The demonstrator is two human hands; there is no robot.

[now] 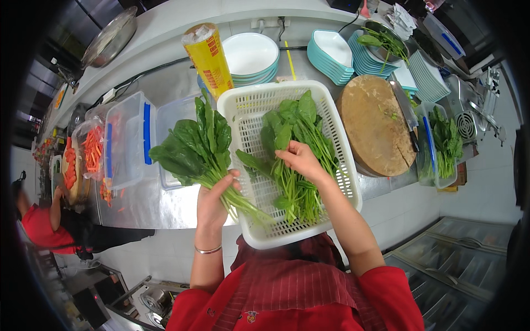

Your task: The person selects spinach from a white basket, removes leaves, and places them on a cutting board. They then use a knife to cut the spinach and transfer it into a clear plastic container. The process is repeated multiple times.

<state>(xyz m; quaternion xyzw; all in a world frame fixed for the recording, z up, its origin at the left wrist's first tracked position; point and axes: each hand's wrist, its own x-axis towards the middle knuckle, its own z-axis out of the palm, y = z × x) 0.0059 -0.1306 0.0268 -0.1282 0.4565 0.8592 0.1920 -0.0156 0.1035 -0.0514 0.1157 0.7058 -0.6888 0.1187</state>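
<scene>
A bunch of long-stemmed leafy greens (196,153), much like spinach, is gripped around its stems by my left hand (217,194). It is held over the left wall of a white slotted plastic basket (248,238), leaves pointing away from me and stem ends over the basket. Inside the basket lie more greens (306,186), most of them along its right half. My right hand (300,159) is above these, thumb and forefinger pinched on a single leaf (283,136). The leaf's stem is partly hidden by my fingers.
Right of the basket, a round wooden chopping block (372,128) carries a cleaver (403,107). A plastic tub of greens (445,145) stands beyond. Leftward are a clear lidded box (128,140) and a yellow film roll (209,62). Plates (250,53) stand behind. A co-worker (49,227) works far left.
</scene>
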